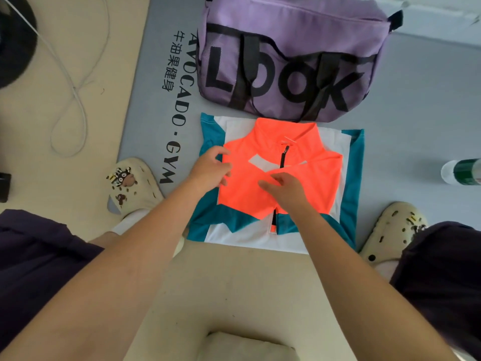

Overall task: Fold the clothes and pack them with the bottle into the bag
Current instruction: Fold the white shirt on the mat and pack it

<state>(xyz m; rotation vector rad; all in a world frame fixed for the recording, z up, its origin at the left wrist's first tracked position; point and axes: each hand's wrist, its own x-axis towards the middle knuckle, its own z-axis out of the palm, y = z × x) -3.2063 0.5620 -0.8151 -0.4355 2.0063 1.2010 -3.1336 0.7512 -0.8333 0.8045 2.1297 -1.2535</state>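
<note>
- On the grey mat (416, 105), folded and stacked: orange top (263, 188) lying over a teal-and-white garment (348, 178), collar and short dark zip toward the bag.
- Just beyond the stack, touching its far edge: purple bag (286, 48) with big black letters and dark straps, lying on the mat; cannot tell whether the zip is open.
- At the right edge of the view, well apart from the clothes: green-and-white bottle (462, 171) lying on its side, only partly in view.
- Left hand (210, 170) at the left edge of the orange top, fingers curled around the fabric edge, thumb above; grip narrow, pinching the cloth.
- Right hand (286, 188) on the middle of the orange top, palm down, fingers loosely bent toward a fold; grip holding nothing as far as can be seen, resting on the fabric.
- Both forearms bare, reaching down from the lower corners of the view.
- Beside the stack, one on either side: cream clogs (135, 186) with small charms, left one half on the mat, half on the beige floor (234, 295).
- Along the mat's left edge: black printing reading AVOCADO · GYM, with Chinese characters next to it.
- On the floor at far left: white cable (75, 92) looping, near a dark round object (15, 40).
</note>
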